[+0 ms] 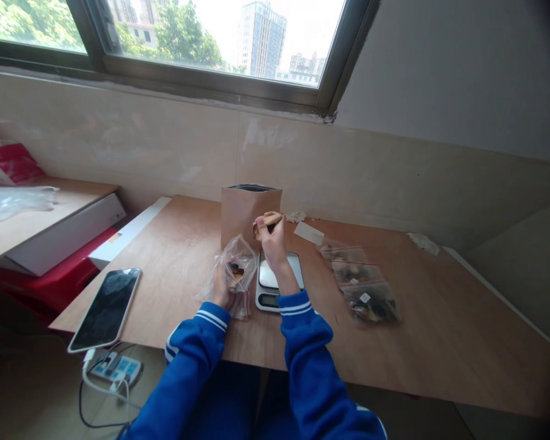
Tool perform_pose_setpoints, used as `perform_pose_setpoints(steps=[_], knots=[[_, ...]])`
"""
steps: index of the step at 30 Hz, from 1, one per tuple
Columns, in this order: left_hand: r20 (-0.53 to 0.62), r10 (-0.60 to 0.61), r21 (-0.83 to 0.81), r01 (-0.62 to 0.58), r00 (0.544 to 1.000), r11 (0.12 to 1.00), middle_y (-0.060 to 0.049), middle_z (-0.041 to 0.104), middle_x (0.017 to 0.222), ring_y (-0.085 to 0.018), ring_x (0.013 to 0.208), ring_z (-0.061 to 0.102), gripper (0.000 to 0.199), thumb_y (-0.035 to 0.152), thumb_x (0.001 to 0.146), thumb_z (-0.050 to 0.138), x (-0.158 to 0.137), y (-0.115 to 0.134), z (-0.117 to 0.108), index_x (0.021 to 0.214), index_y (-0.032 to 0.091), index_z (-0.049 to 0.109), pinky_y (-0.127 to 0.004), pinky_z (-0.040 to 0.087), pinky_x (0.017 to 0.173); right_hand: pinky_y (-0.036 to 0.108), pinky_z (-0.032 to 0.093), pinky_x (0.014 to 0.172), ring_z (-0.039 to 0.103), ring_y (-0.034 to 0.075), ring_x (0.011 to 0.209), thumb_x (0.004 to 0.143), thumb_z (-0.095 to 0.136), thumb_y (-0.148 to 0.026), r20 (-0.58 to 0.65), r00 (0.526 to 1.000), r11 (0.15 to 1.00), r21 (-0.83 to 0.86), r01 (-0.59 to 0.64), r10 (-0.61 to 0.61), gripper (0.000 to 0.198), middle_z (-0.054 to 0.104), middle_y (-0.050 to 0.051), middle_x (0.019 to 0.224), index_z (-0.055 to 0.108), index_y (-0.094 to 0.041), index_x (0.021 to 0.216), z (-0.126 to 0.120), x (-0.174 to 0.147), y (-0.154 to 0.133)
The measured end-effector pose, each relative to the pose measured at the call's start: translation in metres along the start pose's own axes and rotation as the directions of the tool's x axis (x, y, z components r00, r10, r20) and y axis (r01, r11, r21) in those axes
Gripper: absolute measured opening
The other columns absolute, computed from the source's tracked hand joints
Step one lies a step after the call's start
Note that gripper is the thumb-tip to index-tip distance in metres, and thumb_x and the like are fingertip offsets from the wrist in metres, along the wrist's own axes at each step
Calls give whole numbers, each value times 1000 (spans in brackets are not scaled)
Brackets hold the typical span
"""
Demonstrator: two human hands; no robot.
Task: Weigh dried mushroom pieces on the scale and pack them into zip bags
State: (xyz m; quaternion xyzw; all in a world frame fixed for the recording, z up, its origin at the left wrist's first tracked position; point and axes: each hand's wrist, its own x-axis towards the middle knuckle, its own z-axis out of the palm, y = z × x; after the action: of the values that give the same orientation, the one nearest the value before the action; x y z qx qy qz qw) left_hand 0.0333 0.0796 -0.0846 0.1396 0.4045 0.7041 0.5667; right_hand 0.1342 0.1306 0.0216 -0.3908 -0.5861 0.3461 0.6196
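My left hand (222, 286) is closed around a clear plastic bag (241, 249), its mouth spread open. Dark and tan pieces (235, 272) lie inside it. Raised above and to the right of the bag, my right hand (275, 241) grips a light-brown wooden scoop (273, 218); its far end is partly hidden by the fingers. Under my right forearm is a small white kitchen scale (294, 261) with a metal plate and a dark display. A brown kraft paper pouch (238, 211) stands upright with its top open, just behind both hands.
Several filled zip bags (371, 300) lie overlapping at the right. Flat bags (242, 307) rest below my left hand. A phone (105, 308) overhangs the table's left edge, above a power strip (123, 366) with cables. A white card (308, 233) lies behind the scale.
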Motion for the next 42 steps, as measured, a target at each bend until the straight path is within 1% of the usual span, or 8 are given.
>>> perform_pose_setpoints(steps=[4,8,12,18,23,29,35,42], knots=[[1,9,-22,-9,1000,1000,-9,73,86,-19,75,68,43,51,77,64,-1,-1,-1,93,12,71,-29,54,70,33,47,93,58,18,106,94,47,-41,-99,955,944,-212,253,-278,30,52,12,117,34,-23,114,15,74,-27],[3,-14,-36,14,1000,999,-8,72,77,-19,69,67,42,51,78,62,-2,-1,-1,93,13,71,-30,54,65,33,45,93,56,18,105,96,41,-26,135,906,843,-333,422,-400,25,53,11,114,32,-23,119,41,123,-37],[12,1,-42,-1,1000,999,-9,73,81,-20,74,69,41,50,80,61,-5,0,0,92,12,71,-31,55,69,37,41,97,52,20,104,91,45,-15,346,834,741,-391,545,-430,22,53,9,104,39,-22,112,51,133,-27],[18,7,-49,-6,1000,999,-10,74,83,-21,76,69,37,46,84,57,-6,1,3,91,13,71,-33,55,72,35,43,88,50,19,87,88,46,-13,464,772,700,-367,613,-433,17,52,5,92,42,-21,103,46,119,-22],[-5,29,-25,-29,1000,999,-9,73,86,-20,79,68,34,44,83,58,-5,1,1,90,13,71,-31,54,73,33,44,84,51,18,83,86,45,-10,509,808,700,-459,547,-297,18,54,4,88,44,-19,101,40,114,-35],[33,14,-20,-13,999,1000,-7,71,78,-18,68,65,37,48,82,60,-6,1,-1,90,14,71,-30,53,66,34,46,89,58,21,95,92,49,-26,554,811,663,-538,521,-187,24,61,10,103,47,-16,115,20,108,-48],[26,33,6,-33,999,999,-8,71,83,-19,73,66,37,49,80,61,-2,-3,-3,89,14,71,-31,53,70,36,47,84,64,29,100,99,41,-40,404,915,524,-778,347,-7,32,67,17,106,51,-13,115,8,104,-62],[-12,21,-2,-21,1000,1000,-7,72,85,-18,74,66,32,43,78,61,-3,-1,-2,89,15,71,-28,52,66,38,48,82,65,33,101,99,38,-46,382,920,372,-869,327,84,37,67,20,111,52,-15,114,4,102,-69]])
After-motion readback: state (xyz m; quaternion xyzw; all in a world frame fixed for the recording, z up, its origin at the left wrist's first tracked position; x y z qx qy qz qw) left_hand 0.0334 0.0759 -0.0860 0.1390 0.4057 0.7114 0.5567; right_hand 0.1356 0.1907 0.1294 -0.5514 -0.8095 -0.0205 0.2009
